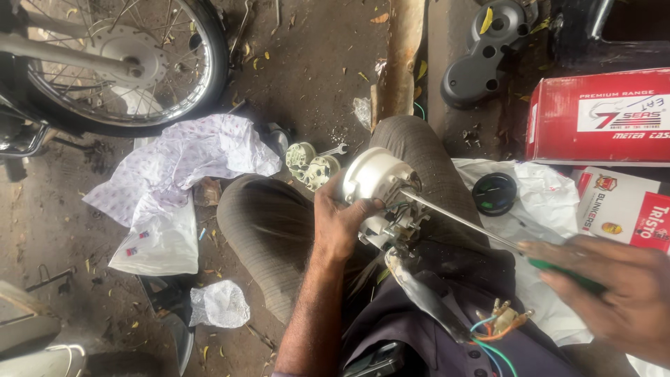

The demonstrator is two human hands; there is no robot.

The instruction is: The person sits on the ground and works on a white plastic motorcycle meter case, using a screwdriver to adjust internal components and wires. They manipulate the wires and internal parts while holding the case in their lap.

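My left hand (340, 222) grips a round white meter housing (370, 174) over my lap, with wires and a bracket hanging from its underside. My right hand (614, 286) holds a green-handled screwdriver (460, 221); its long metal shaft reaches left and its tip touches the housing's back. A wrapped wire harness (429, 300) with coloured leads and connectors lies on my lap below. Two small white round parts (310, 166) sit on the ground by my knee.
A motorcycle wheel (118, 63) stands at the top left. A patterned cloth (188, 157) and white plastic bags lie on the dirt floor. A red box (600, 115), smaller cartons, a black round cap (494, 193) and a dark plastic cover (485, 52) sit to the right.
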